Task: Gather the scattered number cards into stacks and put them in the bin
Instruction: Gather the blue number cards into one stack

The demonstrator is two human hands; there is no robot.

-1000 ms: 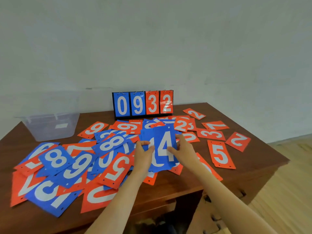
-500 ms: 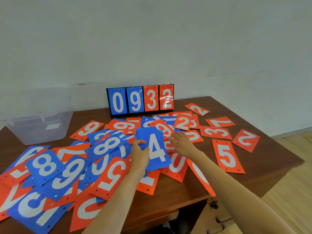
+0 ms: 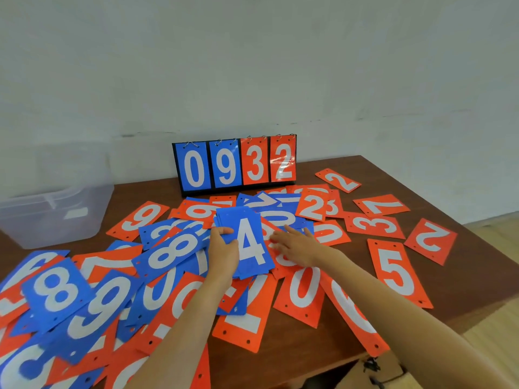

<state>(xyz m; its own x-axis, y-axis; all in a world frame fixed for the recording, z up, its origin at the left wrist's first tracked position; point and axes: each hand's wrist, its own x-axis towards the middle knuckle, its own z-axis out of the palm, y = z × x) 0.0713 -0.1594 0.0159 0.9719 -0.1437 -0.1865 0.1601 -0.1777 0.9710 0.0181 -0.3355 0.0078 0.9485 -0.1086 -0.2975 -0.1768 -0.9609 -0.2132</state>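
Left hand [image 3: 224,249] grips the left edge of a blue card stack [image 3: 252,245], top card 4, mid-tabletop. Right hand [image 3: 297,245], fingers straight, rests on loose cards [image 3: 302,293] just beside it. Clear bin [image 3: 56,220] stands at the tabletop's far left corner.

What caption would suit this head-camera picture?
The left hand holds a blue stack topped by a 4 while right hand reaches across scattered cards.

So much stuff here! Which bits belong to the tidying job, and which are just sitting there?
Part of the job:
blue stack topped by a 4, held in the left hand
right hand, open over loose cards
orange 5 card, one of many loose ones
clear bin

Just there:
flip scoreboard reading 0932
wooden table
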